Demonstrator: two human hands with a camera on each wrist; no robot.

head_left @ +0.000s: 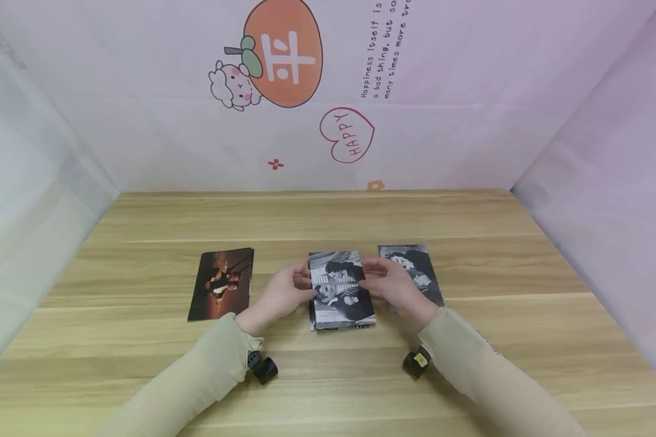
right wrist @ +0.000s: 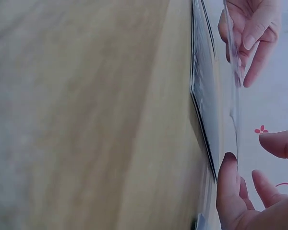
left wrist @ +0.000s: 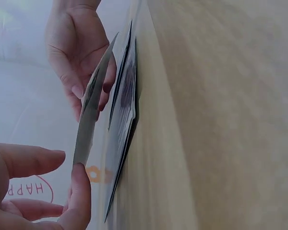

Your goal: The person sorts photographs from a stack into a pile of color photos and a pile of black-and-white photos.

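Note:
A black-and-white photo card (head_left: 340, 285) lies between my two hands, showing people. Seen edge-on in the left wrist view, this photo card (left wrist: 89, 122) is raised above a thin pile of cards (left wrist: 124, 124). My left hand (head_left: 284, 290) holds its left edge, fingers bent beneath and the thumb above, a little apart from the surface. At the opposite edge my right hand (head_left: 396, 285) holds the card in much the same way, its fingertip against the card's edge in the right wrist view.
On the left of the wooden table (head_left: 328, 224) lies a dark, brownish photo pile (head_left: 222, 284). Another black-and-white photo pile (head_left: 418, 270) lies to the right, partly behind my right hand. A printed white cloth (head_left: 197, 145) stands along the back and sides.

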